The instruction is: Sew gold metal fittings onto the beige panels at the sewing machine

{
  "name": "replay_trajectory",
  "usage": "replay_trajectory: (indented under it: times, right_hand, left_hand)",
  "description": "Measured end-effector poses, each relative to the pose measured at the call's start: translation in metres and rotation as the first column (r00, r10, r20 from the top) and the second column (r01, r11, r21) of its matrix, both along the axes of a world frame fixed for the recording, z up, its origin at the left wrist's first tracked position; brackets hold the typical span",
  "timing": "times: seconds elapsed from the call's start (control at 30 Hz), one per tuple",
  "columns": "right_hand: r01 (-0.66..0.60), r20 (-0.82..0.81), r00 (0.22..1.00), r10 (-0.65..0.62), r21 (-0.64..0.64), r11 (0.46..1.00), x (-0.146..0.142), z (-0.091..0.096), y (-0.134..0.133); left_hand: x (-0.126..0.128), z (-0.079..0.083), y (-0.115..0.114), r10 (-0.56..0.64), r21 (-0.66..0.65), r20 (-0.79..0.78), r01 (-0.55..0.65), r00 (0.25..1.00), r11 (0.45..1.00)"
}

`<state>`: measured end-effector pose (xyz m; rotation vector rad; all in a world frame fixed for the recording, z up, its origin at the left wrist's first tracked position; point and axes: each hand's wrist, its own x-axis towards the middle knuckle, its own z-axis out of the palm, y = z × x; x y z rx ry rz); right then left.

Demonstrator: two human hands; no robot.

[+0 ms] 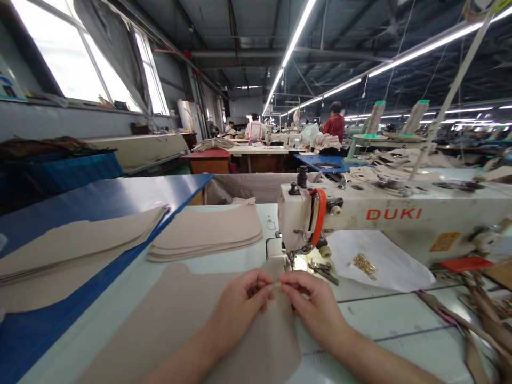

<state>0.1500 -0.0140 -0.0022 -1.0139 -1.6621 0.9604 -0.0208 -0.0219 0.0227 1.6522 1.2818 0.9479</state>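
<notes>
My left hand (246, 296) and my right hand (314, 301) meet in front of the sewing machine's presser foot, thumbs and forefingers pinched together. Between the fingertips is something small and pale, too tiny to name. Beneath the hands lies a large beige fabric panel (188, 314), its far end reaching the needle area. The white sewing machine (348, 210), with an orange-red lever guard and DUKI lettering, stands just beyond. Right of the needle, small gold-coloured metal pieces (364, 265) sit in a pile on a white sheet (394, 266).
Stacked beige panels (208, 229) lie left of the machine head, with another stack (80, 242) on a blue table (180, 186). Fabric strips (472, 325) hang at the right edge. Thread cones (416, 117) stand behind the machine. Several people work farther back, one in a red top (334, 124).
</notes>
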Motion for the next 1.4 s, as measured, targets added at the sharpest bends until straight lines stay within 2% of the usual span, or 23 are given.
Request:
replay_trajectory:
  times: [0.1,0.23,0.4,0.5,0.6,0.73,0.83,1.03,1.17,1.27,1.4]
  right_hand:
    - [-0.031,-0.132,0.991,0.010,-0.156,0.987,0.002,-0.001,0.006]
    - [-0.217,-0.292,0.950,0.115,-0.348,0.912,0.005,0.001,0.010]
    - [-0.348,-0.414,0.898,0.147,-0.465,0.814,0.007,0.004,0.008]
    - [-0.374,-0.432,0.888,0.157,-0.478,0.795,0.007,0.004,0.009]
    - [-0.362,-0.427,0.891,0.150,-0.474,0.803,0.006,0.003,0.009]
    - [-0.322,-0.456,0.887,0.076,-0.493,0.808,0.004,0.005,0.009]
    - [-0.309,-0.469,0.882,0.045,-0.503,0.807,0.001,0.005,0.008]
    - [-0.295,-0.435,0.898,0.070,-0.475,0.829,-0.004,-0.001,0.007]
    - [-0.243,-0.324,0.937,0.129,-0.342,0.907,-0.005,0.000,0.001]
    - [-0.154,-0.135,0.982,0.130,-0.188,0.970,-0.005,0.004,-0.007]
    - [-0.105,0.069,0.992,0.108,-0.051,0.993,-0.004,0.009,-0.012]
  left_hand:
    - [0.000,-0.002,0.000,-0.024,-0.074,0.097,0.031,0.995,0.997]
    - [0.001,-0.003,0.000,-0.064,-0.165,0.224,0.103,0.972,0.981]
    - [-0.001,-0.005,0.000,-0.096,-0.204,0.291,0.159,0.952,0.966]
    - [-0.002,-0.005,0.000,-0.104,-0.210,0.301,0.173,0.948,0.962]
    - [-0.001,-0.003,0.001,-0.087,-0.229,0.312,0.164,0.946,0.960]
    - [0.001,0.000,0.005,-0.008,-0.304,0.359,0.125,0.933,0.944]
    - [0.002,0.001,0.007,-0.023,-0.337,0.335,0.142,0.942,0.931]
    - [0.003,-0.001,0.008,-0.008,-0.340,0.280,0.107,0.960,0.934]
    - [0.001,-0.007,0.007,-0.031,-0.275,0.202,0.087,0.979,0.958]
    - [0.001,-0.007,0.005,-0.025,-0.177,0.129,0.047,0.991,0.983]
    - [0.002,-0.004,0.001,0.017,-0.120,0.045,-0.011,0.999,0.993]
